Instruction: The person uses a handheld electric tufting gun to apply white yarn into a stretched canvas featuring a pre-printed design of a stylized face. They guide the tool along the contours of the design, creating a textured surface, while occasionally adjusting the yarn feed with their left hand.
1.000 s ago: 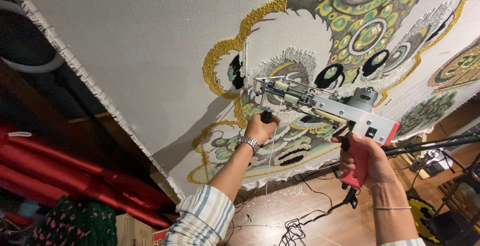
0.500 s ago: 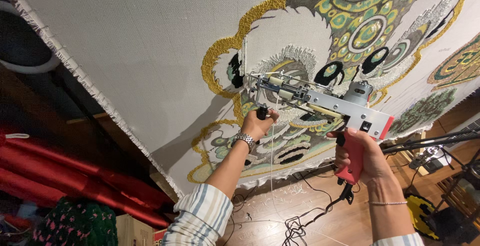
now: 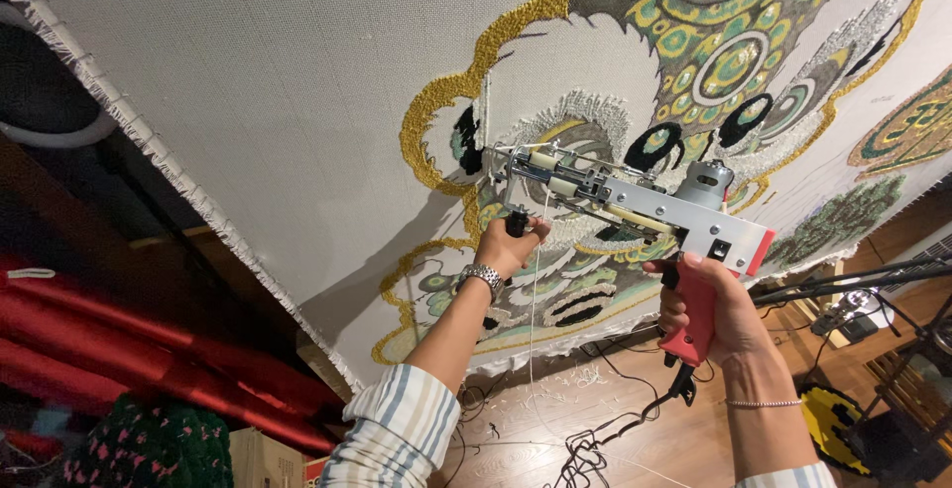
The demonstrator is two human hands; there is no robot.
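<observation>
Where the stretched white backing cloth (image 3: 278, 81) fills the upper part of the view, a partly tufted design is seen on it: a thick gold yarn outline (image 3: 466, 91), green and yellow ringed circles (image 3: 729, 66), black patches and pale grey pile. A frayed fringe runs along the cloth's lower left edge. No labels or signs can be made out; a plain brown cardboard box (image 3: 263, 458) is seen at the bottom edge, just beside a dark green knitted piece with pink dots (image 3: 149, 448). Red rolls of fabric (image 3: 119, 349) are stacked at the lower left.

A tufting gun (image 3: 635, 200), silver-bodied with a grey motor on top and a red pistol grip, is held against the cloth near the middle of the design, its needle end pointed left at the gold outline. The left hand (image 3: 511, 245), with a metal watch at the wrist, is clenched around the black front knob under the gun's nose. The right hand (image 3: 719, 309), with a thin bracelet at the wrist, is closed around the red grip; whether a finger rests on the trigger cannot be told. A pale strand of yarn (image 3: 535, 319) hangs down from the gun. A black cable (image 3: 615, 428) trails from the grip's base to the wooden floor (image 3: 516, 419), where yarn scraps are scattered.
</observation>
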